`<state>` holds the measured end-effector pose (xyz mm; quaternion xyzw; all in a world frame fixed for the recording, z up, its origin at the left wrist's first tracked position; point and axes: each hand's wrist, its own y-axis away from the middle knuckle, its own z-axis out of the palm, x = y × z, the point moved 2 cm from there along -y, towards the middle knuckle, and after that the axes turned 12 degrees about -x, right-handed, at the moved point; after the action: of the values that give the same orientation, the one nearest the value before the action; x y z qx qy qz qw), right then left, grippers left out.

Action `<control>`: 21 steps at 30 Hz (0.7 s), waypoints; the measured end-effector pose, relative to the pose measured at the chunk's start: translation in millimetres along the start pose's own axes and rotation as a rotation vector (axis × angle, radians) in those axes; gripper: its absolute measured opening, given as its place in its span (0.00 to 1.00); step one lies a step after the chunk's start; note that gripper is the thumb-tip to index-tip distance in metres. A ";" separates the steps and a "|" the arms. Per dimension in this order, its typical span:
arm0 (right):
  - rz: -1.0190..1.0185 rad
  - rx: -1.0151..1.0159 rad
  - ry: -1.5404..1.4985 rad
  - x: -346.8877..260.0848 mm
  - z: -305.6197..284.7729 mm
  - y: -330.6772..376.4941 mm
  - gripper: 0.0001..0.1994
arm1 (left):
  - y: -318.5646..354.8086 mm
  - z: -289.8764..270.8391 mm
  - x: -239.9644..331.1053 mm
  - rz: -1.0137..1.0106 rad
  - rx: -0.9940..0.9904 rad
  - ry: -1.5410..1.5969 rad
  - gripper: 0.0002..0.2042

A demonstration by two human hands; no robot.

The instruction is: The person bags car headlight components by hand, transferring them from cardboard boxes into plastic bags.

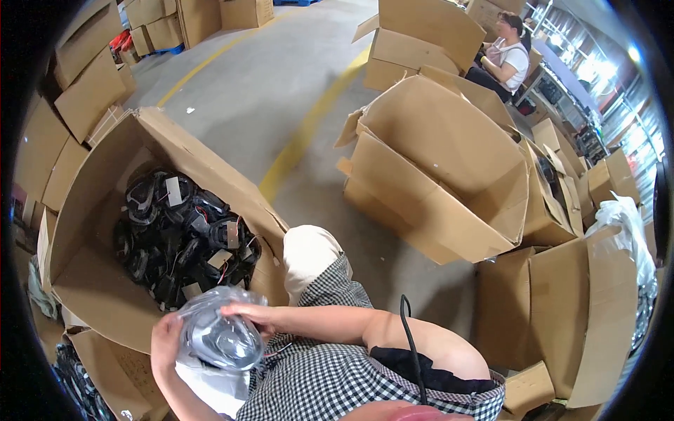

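Observation:
Close to my lap, a clear plastic bag (223, 337) wraps a rounded grey-black item whose kind I cannot make out. My left hand (166, 342) grips the bag's left side. Across its top right lies my right hand (250, 315), fingers closed on the plastic. Just beyond both hands, a large open cardboard box (98, 281) holds a heap of black moulded parts (186, 231) with thin wires and pale tags. Some fingers are slightly blurred, and the underside of the bagged item is hidden.
A large open carton (435, 168) stands to the right, with more boxes (554, 309) beside and below it. Stacked cartons (84, 98) line the left. A seated person (507, 59) is at the far right. Yellow lines (309, 130) mark the grey floor.

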<state>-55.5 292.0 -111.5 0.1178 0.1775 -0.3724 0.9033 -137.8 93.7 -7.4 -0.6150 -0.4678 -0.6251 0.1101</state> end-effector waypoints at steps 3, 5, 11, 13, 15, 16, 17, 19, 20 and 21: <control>-0.259 0.436 0.321 -7.9 -29.7 -9.6 0.29 | 32.3 32.2 -0.3 0.050 0.425 -0.807 0.14; -0.464 0.587 0.403 -11.4 -36.5 -10.9 0.29 | 41.5 62.2 -8.3 0.029 0.568 -0.992 0.17; -0.415 0.595 0.257 -10.6 -56.3 9.4 0.30 | 49.1 73.4 -125.2 -0.151 0.583 -0.373 0.11; -0.093 0.541 0.626 -19.6 -29.4 31.4 0.31 | 65.2 83.8 -120.9 0.193 0.690 0.444 0.02; 0.240 0.641 1.494 -24.1 -27.1 51.7 0.32 | 73.5 82.1 -116.3 0.289 0.616 0.576 0.02; 0.364 0.548 1.749 -29.7 -14.4 61.5 0.31 | 75.8 82.0 -115.2 0.388 0.545 0.712 0.02; 0.106 0.565 2.067 -24.8 -19.6 68.7 0.22 | 75.6 82.6 -112.5 0.405 0.480 0.818 0.03; 0.178 0.520 2.322 -15.5 -25.1 75.6 0.18 | 79.2 83.5 -121.6 0.369 0.457 0.805 0.04; 0.255 0.465 2.577 -14.4 -21.8 75.9 0.14 | 80.0 84.0 -124.4 0.333 0.432 0.792 0.05; 0.448 0.362 2.474 -7.6 -19.1 73.2 0.10 | 80.3 80.2 -124.8 0.247 0.603 0.447 0.08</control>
<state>-12.7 354.2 -119.9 0.5341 0.8224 0.1271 0.1493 0.2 53.6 -95.7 -0.4556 -0.5175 -0.5600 0.4594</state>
